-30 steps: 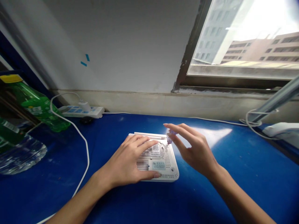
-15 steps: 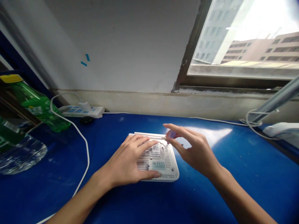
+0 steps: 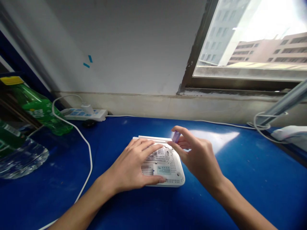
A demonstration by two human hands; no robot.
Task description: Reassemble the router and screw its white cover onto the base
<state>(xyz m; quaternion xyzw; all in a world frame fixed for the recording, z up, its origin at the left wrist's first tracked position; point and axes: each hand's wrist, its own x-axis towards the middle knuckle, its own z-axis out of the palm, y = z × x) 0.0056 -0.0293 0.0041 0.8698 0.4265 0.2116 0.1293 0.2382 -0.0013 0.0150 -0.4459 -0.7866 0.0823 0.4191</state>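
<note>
A white router (image 3: 177,177) lies underside up on the blue table, with vent holes, printed labels and a bar-shaped antenna (image 3: 153,138) along its far edge. Spread over its left part, my left hand (image 3: 131,166) holds it in place, fingers on the labels and thumb near the front edge. Above the router's far right corner, my right hand (image 3: 198,151) pinches a small purple tool handle (image 3: 176,136) between thumb and forefinger. The handle stands tilted. I cannot make out its tip, so what it touches is unclear.
Green bottles (image 3: 45,111) stand at the left. A power strip (image 3: 98,114) with a plugged-in charger sits by the wall, beside a black round object (image 3: 89,123). A white cable (image 3: 89,150) runs down the table's left side. A metal pole (image 3: 283,102) wrapped in cable is at the right.
My right thumb and fingers have shifted around the purple handle, which now shows more plainly and stands more upright. The left hand and the router have hardly moved.
</note>
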